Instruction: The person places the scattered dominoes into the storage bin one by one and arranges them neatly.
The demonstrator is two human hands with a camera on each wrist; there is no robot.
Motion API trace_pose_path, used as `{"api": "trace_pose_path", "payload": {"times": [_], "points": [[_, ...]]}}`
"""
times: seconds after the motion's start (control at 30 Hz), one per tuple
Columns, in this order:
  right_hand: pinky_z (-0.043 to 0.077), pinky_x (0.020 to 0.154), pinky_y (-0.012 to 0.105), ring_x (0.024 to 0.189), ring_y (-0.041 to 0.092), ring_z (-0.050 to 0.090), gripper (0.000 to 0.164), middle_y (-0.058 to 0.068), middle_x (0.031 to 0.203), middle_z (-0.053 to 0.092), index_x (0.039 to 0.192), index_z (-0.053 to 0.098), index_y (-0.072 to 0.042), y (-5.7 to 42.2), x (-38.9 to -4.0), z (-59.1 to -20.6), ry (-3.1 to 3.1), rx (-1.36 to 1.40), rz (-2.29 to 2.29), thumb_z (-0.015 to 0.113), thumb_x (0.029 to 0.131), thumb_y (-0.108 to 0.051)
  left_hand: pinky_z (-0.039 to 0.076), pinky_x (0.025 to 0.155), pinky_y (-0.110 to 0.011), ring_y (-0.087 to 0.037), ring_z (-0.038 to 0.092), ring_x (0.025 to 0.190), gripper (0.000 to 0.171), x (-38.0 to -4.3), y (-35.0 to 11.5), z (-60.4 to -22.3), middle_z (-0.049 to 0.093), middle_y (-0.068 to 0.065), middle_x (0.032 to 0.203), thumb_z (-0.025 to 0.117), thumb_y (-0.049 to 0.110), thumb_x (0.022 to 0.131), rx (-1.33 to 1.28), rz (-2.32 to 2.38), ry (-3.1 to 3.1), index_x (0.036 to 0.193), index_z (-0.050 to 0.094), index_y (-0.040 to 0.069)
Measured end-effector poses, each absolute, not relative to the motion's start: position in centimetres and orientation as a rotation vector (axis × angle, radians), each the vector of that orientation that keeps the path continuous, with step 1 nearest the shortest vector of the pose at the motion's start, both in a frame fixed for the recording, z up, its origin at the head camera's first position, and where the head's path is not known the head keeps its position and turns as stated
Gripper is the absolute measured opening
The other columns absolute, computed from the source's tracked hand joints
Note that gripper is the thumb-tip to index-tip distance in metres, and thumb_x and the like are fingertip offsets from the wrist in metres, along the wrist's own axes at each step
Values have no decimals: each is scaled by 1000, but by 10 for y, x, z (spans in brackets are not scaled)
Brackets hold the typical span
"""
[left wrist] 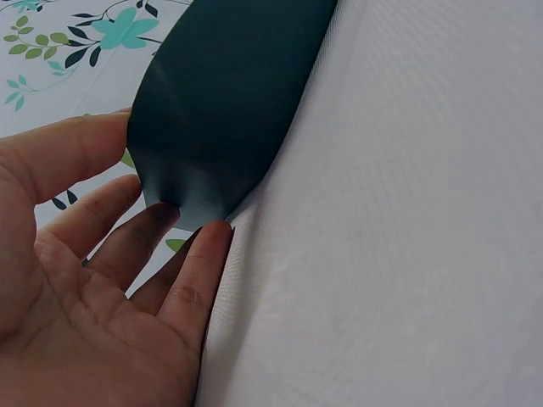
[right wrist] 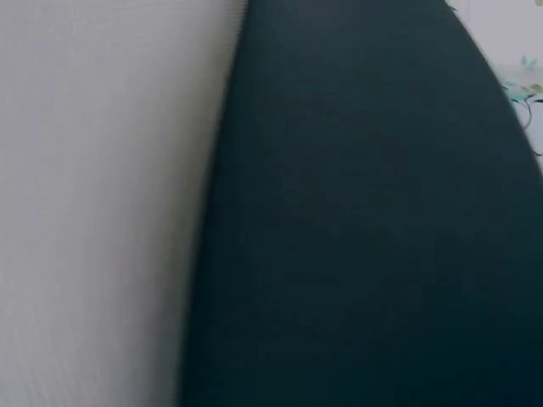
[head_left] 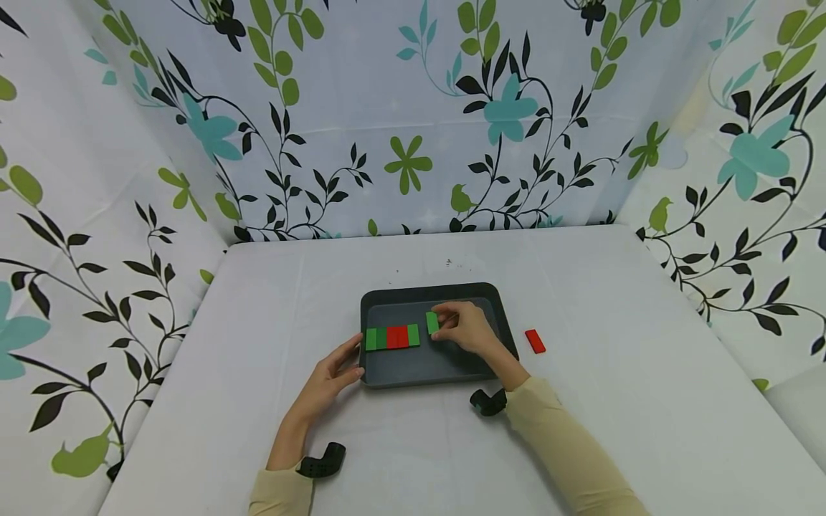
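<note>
A dark grey tray (head_left: 413, 371) lies on the table, and a row of several flat tiles runs along its left part: green tiles (head_left: 371, 339) at the left, red tiles (head_left: 396, 337), then a green tile (head_left: 414, 335). Over the tray, my right hand (head_left: 466, 326) pinches another green tile (head_left: 432, 322) between thumb and fingers, a small gap right of the row. My left hand (head_left: 332, 371) touches the tray's left edge with spread, relaxed fingertips; the left wrist view shows these fingers (left wrist: 199, 275) against the tray's outer wall (left wrist: 225, 93). The right wrist view shows only tray wall and tablecloth.
One loose red tile (head_left: 535, 341) lies on the white tablecloth (head_left: 613, 373) just right of the tray. Black wrist devices (head_left: 323, 461) sit at both wrists. Behind the table and at its sides hangs a leaf-patterned curtain (head_left: 361, 93).
</note>
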State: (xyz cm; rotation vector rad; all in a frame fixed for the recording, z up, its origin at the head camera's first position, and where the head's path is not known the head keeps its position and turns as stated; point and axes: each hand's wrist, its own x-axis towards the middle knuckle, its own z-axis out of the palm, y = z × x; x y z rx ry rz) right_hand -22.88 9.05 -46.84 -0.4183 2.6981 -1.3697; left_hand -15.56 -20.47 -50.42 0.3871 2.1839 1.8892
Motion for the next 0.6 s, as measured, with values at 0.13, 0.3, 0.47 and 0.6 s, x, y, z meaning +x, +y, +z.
{"api": "trace_pose_path", "payload": {"times": [0.13,0.3,0.47,0.6], "points": [[55,70,28,76,14,67,49,8,92,68,119,68,0,84,-231,-471,2697,-387,-1316,84,73,-5,38,102,-9,-37,22,148,66,-155,-205,-504,25,-18,160,62,9,95,376,1885,2186,152,31,2],[55,69,27,70,11,66,49,8,89,68,118,69,1,77,-232,-473,2704,-360,-1263,84,71,-1,38,104,-10,-39,22,148,65,-155,-205,-504,25,-19,160,62,9,95,400,1892,2187,152,30,0],[56,72,29,71,11,66,50,9,91,68,118,69,1,72,-232,-474,2706,-356,-1230,85,70,0,38,108,-17,-39,22,148,65,-155,-206,-504,25,-19,160,61,9,95,418,1896,2189,152,31,0],[54,70,27,74,12,62,49,9,92,67,116,70,0,69,-233,-476,2736,-377,-1172,86,70,-2,36,112,-24,-38,21,148,64,-156,-206,-505,25,-19,160,61,9,95,417,1892,2191,152,31,1]]}}
